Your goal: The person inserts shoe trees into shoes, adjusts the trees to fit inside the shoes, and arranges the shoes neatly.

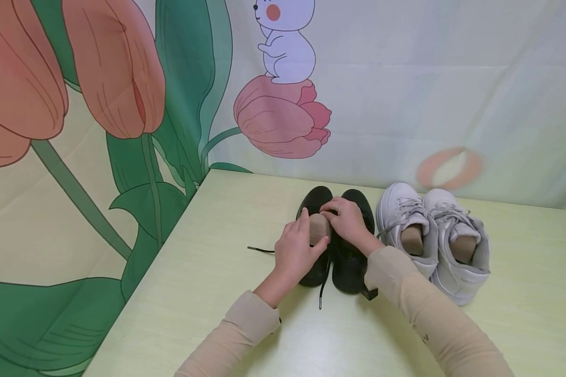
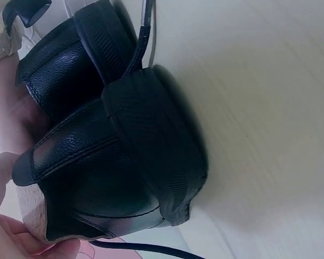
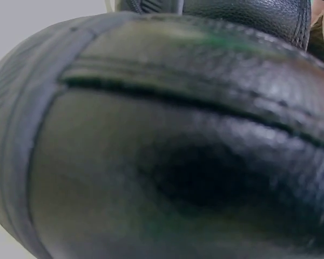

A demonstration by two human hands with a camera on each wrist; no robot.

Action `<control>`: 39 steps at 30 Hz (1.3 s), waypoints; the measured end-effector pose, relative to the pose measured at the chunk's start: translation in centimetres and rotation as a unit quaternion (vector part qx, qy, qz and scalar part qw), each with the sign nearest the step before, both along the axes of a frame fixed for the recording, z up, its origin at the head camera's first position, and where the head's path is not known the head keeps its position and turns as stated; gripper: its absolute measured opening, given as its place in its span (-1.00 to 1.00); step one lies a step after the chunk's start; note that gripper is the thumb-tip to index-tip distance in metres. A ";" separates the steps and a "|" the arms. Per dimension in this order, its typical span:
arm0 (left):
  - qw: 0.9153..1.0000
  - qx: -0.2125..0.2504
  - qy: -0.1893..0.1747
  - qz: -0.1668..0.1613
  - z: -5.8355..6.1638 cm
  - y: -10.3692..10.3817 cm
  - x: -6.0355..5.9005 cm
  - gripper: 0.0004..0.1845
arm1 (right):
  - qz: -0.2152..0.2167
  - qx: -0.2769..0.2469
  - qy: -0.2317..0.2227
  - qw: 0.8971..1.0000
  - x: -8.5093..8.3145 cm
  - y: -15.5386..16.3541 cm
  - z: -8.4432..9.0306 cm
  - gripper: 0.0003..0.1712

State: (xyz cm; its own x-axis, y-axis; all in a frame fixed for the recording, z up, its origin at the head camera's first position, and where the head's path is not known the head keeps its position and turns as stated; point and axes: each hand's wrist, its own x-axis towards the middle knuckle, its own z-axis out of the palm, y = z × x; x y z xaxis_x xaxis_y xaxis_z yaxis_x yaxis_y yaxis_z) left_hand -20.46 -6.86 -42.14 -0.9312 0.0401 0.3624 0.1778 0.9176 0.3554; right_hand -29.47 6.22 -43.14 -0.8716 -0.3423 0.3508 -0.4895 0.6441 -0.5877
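My left hand (image 1: 294, 251) spans the opening of the left black lace-up shoe (image 1: 315, 198), thumb and fingers either side of a rounded brown insert (image 1: 319, 229). At that shoe's front, my right hand (image 1: 346, 217) pinches with thumb and forefinger by the opening's edge; what lies between the fingertips is hidden. One loose black lace (image 1: 261, 250) trails left, another down past the heel. The right black shoe (image 1: 356, 198) stands alongside under my right forearm. In the left wrist view, fingertips press at the collar of the black shoe (image 2: 97, 183). Black leather (image 3: 124, 135) fills the right wrist view.
A pair of white lace-up sneakers (image 1: 405, 201) stands to the right, each with a brown insert (image 1: 411, 240) inside. The pale yellow table (image 1: 193, 293) ends at the back against a cloth (image 1: 382, 104) printed with tulips and a white animal.
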 end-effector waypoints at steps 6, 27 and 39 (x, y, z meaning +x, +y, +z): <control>1.000 -0.004 -0.007 0.001 -0.4 0.0 -0.1 -0.22 | 0.002 0.001 -0.005 1.000 0.1 0.0 0.0 -0.86; 1.000 -0.009 -0.010 0.006 -0.6 0.0 -0.6 -0.22 | -0.004 0.008 -0.017 1.000 -0.1 0.0 0.1 -0.85; 0.999 0.037 -0.013 0.005 -1.2 -0.3 -0.8 -0.28 | -0.001 0.004 -0.007 1.000 -0.1 0.0 -0.1 -0.86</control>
